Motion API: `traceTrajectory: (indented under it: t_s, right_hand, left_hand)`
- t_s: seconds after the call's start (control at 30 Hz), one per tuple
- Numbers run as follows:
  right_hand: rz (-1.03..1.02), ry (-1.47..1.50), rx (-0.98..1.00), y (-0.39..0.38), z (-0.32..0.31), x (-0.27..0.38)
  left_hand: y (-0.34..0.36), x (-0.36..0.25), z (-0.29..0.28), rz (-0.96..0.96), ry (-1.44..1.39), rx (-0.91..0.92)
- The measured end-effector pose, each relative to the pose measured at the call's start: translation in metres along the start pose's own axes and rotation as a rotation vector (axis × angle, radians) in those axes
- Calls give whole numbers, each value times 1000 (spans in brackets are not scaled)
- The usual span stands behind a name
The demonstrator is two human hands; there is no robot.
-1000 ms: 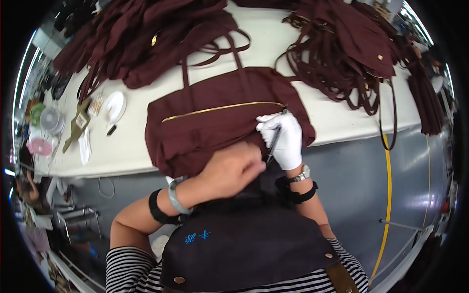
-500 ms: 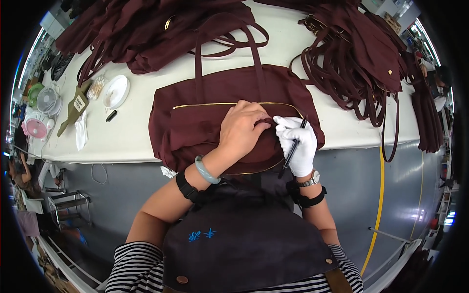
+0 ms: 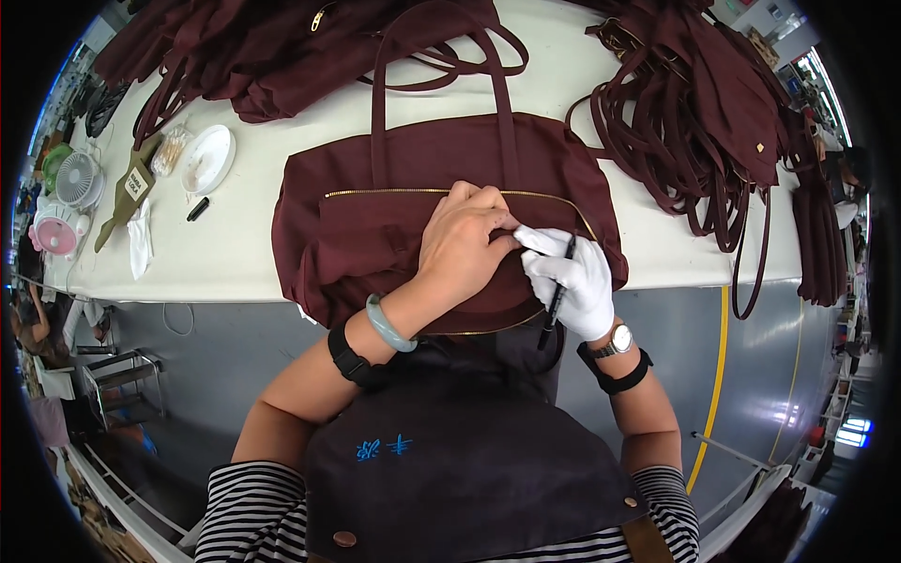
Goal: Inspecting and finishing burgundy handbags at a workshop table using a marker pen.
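A burgundy handbag (image 3: 361, 211) lies at the table's near edge, its two long handles stretched away from me and its gold zipper (image 3: 375, 193) running across the upper part. My bare left hand (image 3: 466, 239) rests on the bag with thumb and fingers closed on a fold of its fabric. Beside it, my right hand (image 3: 574, 281) wears a white glove. A slim black pen (image 3: 556, 305) is held in that hand, slanting down toward me. The gloved fingertips meet the fabric close to my left fingertips; what exactly they pinch there is hidden.
More burgundy bags (image 3: 300, 61) lie heaped at the back left, and a pile with straps (image 3: 680, 131) at the right. On the left are a white plate (image 3: 208, 159), a black marker cap (image 3: 198, 209), a white cloth (image 3: 140, 242) and small fans (image 3: 80, 180).
My right wrist has swung outward to the right, and the pen has tilted a little with it. My left hand keeps its grip on the fabric. The view has shifted slightly.
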State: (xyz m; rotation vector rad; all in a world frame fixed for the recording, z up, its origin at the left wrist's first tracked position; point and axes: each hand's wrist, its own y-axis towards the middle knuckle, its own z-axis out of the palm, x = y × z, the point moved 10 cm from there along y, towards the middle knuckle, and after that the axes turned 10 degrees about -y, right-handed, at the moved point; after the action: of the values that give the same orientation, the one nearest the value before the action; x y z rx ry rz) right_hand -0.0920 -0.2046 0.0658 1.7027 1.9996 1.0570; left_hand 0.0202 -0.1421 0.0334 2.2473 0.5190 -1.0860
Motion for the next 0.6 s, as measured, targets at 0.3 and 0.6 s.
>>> traceTrajectory:
  t_s: [0.3, 0.6]
  right_hand:
    - [12, -53, 46, 0, 5, -2]
    - [36, 25, -59, -3, -2, -8]
  left_hand:
    - [-1, -3, 1, 23, 61, 3]
    - [-2, -4, 0, 46, -3, -3]
